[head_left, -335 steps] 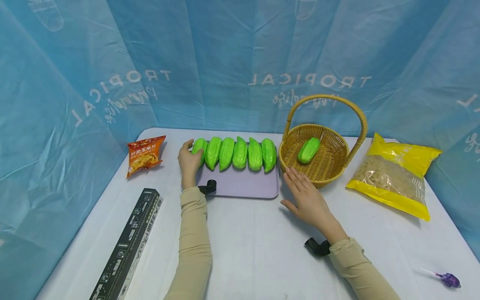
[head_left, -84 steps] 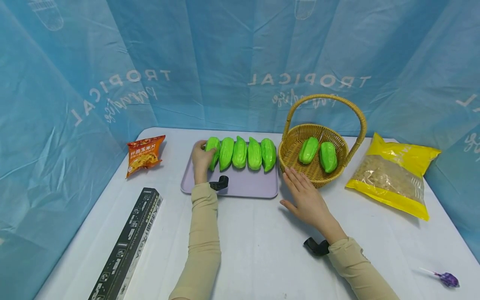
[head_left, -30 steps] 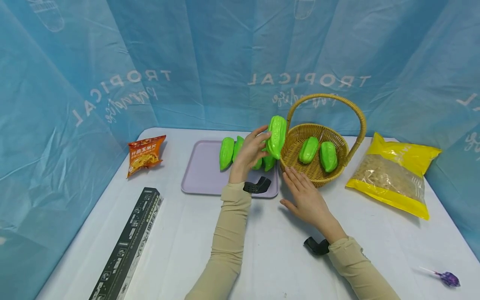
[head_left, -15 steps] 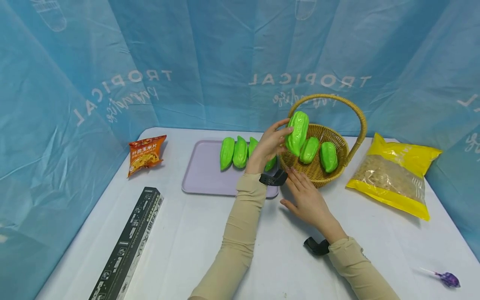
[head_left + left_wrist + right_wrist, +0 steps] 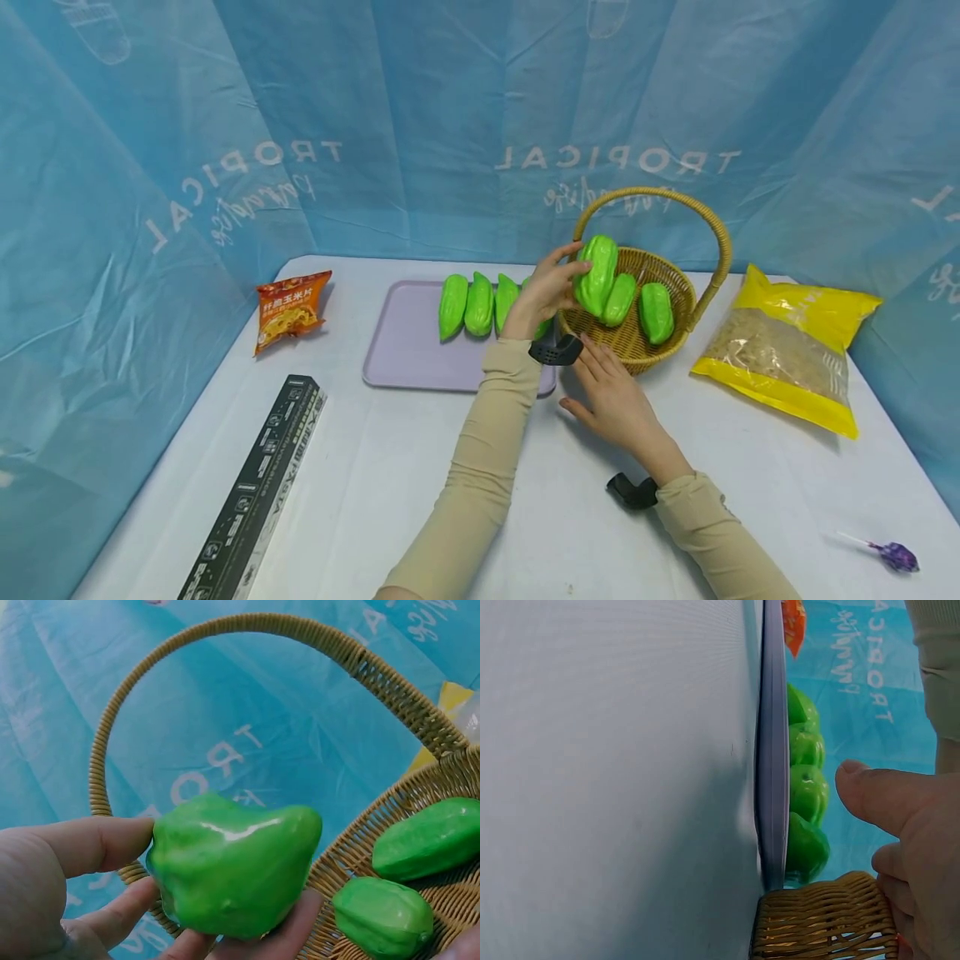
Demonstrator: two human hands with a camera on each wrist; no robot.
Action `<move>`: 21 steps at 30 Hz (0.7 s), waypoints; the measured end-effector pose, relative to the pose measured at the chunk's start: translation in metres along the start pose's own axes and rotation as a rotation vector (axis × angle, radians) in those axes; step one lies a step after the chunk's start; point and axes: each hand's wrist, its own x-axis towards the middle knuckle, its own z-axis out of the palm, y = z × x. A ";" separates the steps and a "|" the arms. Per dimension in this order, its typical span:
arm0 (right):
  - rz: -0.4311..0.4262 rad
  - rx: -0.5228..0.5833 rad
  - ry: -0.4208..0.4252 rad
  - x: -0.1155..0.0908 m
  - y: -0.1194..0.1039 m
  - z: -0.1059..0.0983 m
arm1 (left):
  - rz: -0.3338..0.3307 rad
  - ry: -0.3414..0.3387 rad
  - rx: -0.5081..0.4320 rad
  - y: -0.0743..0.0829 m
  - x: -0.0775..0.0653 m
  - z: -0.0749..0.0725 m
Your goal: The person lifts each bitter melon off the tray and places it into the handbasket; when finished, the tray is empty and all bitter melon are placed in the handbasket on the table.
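Observation:
My left hand [image 5: 546, 292] holds a glossy green, lobed, pepper-like vegetable [image 5: 597, 273] between thumb and fingers, raised over the left side of the wicker basket [image 5: 630, 360]. In the left wrist view the vegetable [image 5: 232, 870] shows its blunt, ridged end, with fingers under it. Two more green vegetables [image 5: 656, 313] lie inside the basket. My right hand [image 5: 618, 404] rests with straight fingers at the basket's front rim. Several like vegetables [image 5: 479, 305] stand in a row on the lilac tray [image 5: 397, 350]; my left hand partly hides those at the right end.
A yellow bag of flakes [image 5: 787, 350] lies right of the basket, whose tall handle [image 5: 652, 193] arches up. At the left are an orange snack bag [image 5: 291, 310] and a long black pasta box [image 5: 255, 492]. A purple lollipop [image 5: 896, 557] lies at lower right.
My left hand took the leftmost vegetable from the tray and carried it right to above the basket, lowering it slightly lately. Earlier, another vegetable joined the first in the basket. My right hand stayed put.

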 end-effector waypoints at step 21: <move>-0.040 0.017 0.077 -0.001 0.001 0.003 | -0.027 0.301 0.616 -0.011 0.019 0.040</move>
